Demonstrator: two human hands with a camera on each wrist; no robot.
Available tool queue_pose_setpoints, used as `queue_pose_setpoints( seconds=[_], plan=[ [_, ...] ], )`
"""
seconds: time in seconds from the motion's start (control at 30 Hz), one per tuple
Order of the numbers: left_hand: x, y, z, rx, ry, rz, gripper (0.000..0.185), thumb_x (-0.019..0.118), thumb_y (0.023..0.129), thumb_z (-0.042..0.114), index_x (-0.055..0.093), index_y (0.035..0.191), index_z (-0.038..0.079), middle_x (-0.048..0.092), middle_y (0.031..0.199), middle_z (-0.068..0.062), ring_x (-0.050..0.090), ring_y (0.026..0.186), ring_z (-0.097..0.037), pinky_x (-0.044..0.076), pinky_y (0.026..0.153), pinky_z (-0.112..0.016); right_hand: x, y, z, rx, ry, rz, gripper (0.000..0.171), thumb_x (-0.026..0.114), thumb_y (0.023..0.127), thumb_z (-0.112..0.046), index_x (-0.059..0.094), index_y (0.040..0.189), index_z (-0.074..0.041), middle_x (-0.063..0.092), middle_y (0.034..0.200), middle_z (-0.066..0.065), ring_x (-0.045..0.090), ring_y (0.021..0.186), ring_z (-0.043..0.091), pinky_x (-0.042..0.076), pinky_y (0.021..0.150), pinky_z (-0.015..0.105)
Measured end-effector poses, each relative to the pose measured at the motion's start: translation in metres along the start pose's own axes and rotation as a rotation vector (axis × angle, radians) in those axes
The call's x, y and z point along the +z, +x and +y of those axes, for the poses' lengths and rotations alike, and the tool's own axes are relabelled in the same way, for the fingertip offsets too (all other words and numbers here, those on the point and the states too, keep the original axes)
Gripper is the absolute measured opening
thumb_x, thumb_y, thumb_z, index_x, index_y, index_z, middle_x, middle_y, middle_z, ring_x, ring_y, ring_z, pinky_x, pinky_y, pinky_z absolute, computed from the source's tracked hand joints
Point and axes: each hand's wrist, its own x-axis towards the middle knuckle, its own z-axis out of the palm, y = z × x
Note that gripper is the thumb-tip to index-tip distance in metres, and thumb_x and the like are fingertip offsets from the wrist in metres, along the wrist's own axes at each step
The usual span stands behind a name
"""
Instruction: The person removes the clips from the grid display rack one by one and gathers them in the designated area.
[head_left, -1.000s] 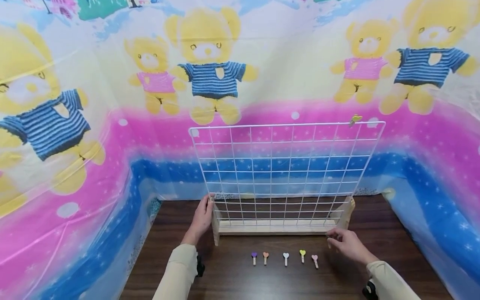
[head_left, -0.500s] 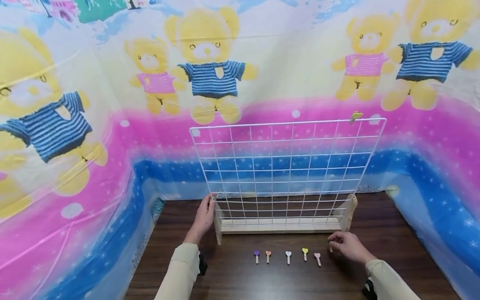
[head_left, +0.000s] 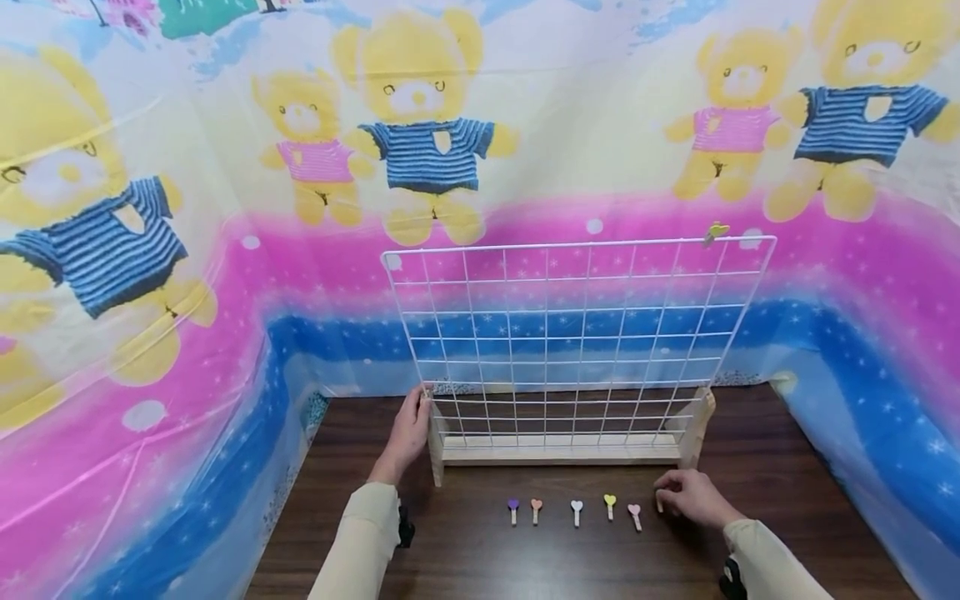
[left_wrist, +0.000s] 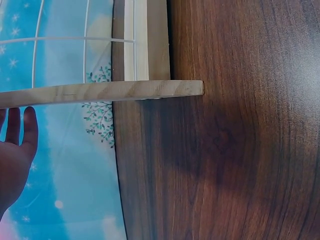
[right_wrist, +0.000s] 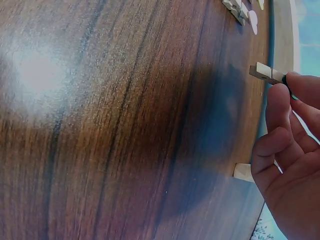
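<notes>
A white wire grid [head_left: 577,333] stands upright in a wooden stand [head_left: 558,450] on a dark wooden table [head_left: 480,558]. My left hand [head_left: 411,425] rests flat against the stand's left foot [left_wrist: 100,91], and the left hand [left_wrist: 17,145] shows straight fingers in the wrist view. My right hand [head_left: 663,487] hovers low by the stand's right foot and pinches a small wooden clip [right_wrist: 265,73] at the fingertips [right_wrist: 295,85]. Several heart-topped clips lie in a row in front of the stand, from purple [head_left: 513,508] to pink [head_left: 634,514]. A yellow clip [head_left: 715,232] sits on the grid's top wire.
A plastic sheet printed with bears [head_left: 420,142] walls in the table at the back and both sides. The table's left edge [left_wrist: 120,200] runs close to the stand's left foot. Bare wood lies in front of the row of clips.
My right hand has drawn back a little from the stand's right foot and sunk toward the table, the clip now showing at its fingertips. The left hand has stayed put.
</notes>
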Motion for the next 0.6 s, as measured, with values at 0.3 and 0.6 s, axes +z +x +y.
queue_pose_setpoints(
  seconds=[0.3,0.6],
  plan=[
    [0.003,0.001,0.002,0.020,-0.010,0.001,0.036,0.036,0.104,0.017,0.042,0.138,0.008,0.046,0.131,-0.019,0.047,0.114,-0.033,0.039,0.092,-0.053,0.001,-0.002,0.004,-0.095,-0.027,-0.020,0.006,0.067,0.083,-0.003,0.067,0.089,-0.001,0.060,0.069,0.001,0.053,0.051,0.014,0.042,0.048,0.026],
    [0.000,0.000,0.000,0.012,0.007,0.002,0.036,0.034,0.105,0.019,0.041,0.139,0.009,0.046,0.131,-0.019,0.046,0.114,-0.032,0.039,0.090,-0.052,0.008,0.000,0.015,-0.096,-0.055,-0.029,0.007,0.066,0.086,-0.007,0.068,0.091,-0.003,0.062,0.077,0.001,0.053,0.050,0.013,0.043,0.048,0.026]
  ],
)
